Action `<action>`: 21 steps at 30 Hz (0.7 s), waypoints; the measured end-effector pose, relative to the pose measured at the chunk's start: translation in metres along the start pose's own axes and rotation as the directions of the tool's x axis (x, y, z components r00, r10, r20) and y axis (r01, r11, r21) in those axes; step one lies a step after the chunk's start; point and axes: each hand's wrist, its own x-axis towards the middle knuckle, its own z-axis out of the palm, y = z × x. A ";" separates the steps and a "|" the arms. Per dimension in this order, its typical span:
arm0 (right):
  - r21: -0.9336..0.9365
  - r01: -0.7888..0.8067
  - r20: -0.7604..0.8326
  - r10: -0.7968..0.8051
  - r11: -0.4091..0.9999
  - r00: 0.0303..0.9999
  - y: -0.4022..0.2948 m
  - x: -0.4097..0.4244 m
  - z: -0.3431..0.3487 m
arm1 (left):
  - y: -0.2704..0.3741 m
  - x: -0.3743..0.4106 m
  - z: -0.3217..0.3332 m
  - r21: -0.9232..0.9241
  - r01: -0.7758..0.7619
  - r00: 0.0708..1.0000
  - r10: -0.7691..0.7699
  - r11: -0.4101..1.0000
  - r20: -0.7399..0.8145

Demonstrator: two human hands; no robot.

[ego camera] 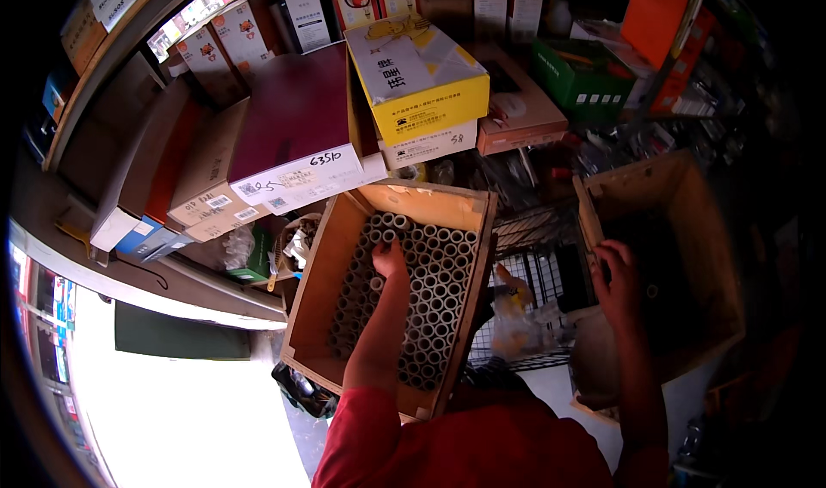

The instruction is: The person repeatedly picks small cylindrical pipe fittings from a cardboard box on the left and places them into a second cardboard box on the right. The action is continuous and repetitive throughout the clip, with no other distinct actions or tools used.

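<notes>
Before me stands a wooden box (487, 230) holding rows of short, pale tubes (423, 309) set on end. My left hand (389, 260) reaches into it, with its fingertips at one of the tubes near the far end; the fingers hide part of the contact, so a firm hold cannot be made out. A few tubes beside that hand sit higher than the rest. To the right is a second wooden box (700, 194), dark inside, with a small ring-shaped end (652, 290) visible in it. My right hand (616, 278) is at this box's left edge, thumb and fingers apart.
Cardboard boxes, among them a maroon-topped one (303, 111) and a yellow one (429, 111), fill the shelf ahead. Between the wooden boxes is a black wire basket (535, 262) with a plastic bag (519, 327). A green box (581, 78) stands at the back right.
</notes>
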 end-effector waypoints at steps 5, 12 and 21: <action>0.031 0.005 -0.004 -0.005 1.000 1.000 0.000 0.003 0.003 | -0.011 -0.004 -0.011 0.108 -0.084 0.996 0.083 0.991 0.021; 0.001 0.017 -0.019 -0.017 1.000 1.000 0.002 0.001 0.003 | 0.023 -0.028 -0.016 0.256 -0.289 0.942 0.227 0.923 0.246; 0.051 -0.046 0.007 0.046 0.998 0.999 -0.002 0.001 -0.001 | 0.000 0.005 -0.008 0.341 -0.428 0.888 0.319 0.837 0.332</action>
